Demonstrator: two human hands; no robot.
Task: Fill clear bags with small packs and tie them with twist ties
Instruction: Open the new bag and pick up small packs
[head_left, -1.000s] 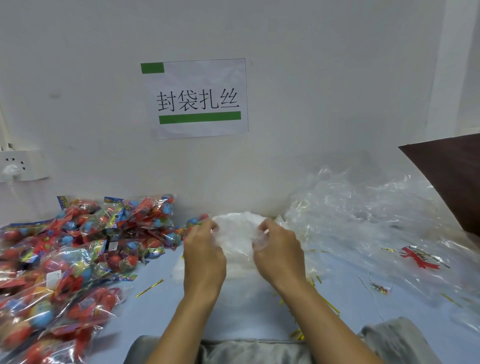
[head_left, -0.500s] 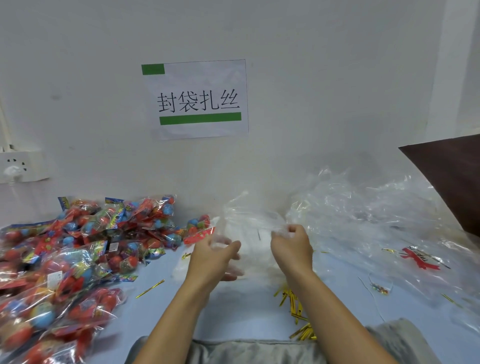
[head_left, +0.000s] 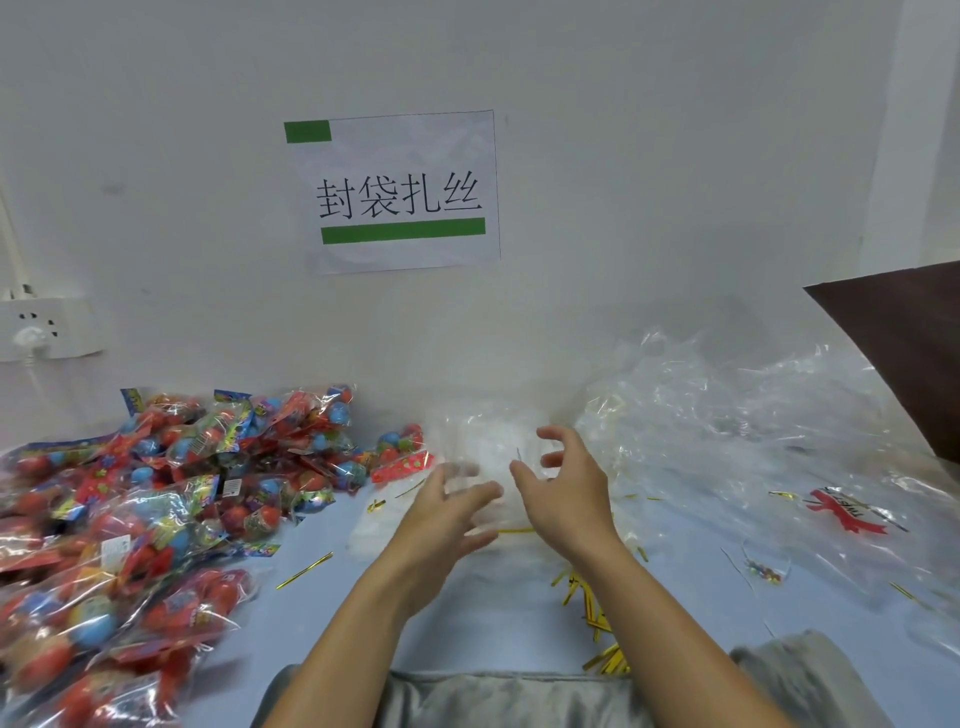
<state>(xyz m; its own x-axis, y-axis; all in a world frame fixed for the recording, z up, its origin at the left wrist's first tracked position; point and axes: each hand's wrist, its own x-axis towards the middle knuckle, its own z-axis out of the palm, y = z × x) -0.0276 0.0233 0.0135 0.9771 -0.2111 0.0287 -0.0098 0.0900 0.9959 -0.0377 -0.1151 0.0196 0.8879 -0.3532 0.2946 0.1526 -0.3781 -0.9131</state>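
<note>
A clear bag lies in the middle of the blue table, near the wall. My left hand hovers at its left side with the fingers spread and blurred. My right hand is at its right side, fingers loosely curved and apart. Neither hand plainly grips the plastic. A big pile of red and blue small packs covers the left of the table. Gold twist ties lie scattered under my right forearm, and one gold twist tie lies alone further left.
A heap of empty clear bags fills the right side, with a red-printed bag on it. A dark board juts in at the far right. The wall carries a paper sign and a power socket.
Both hands pinched the clear bag's top edge a second ago. They have since let go, dropped back toward me, and spread their fingers.
</note>
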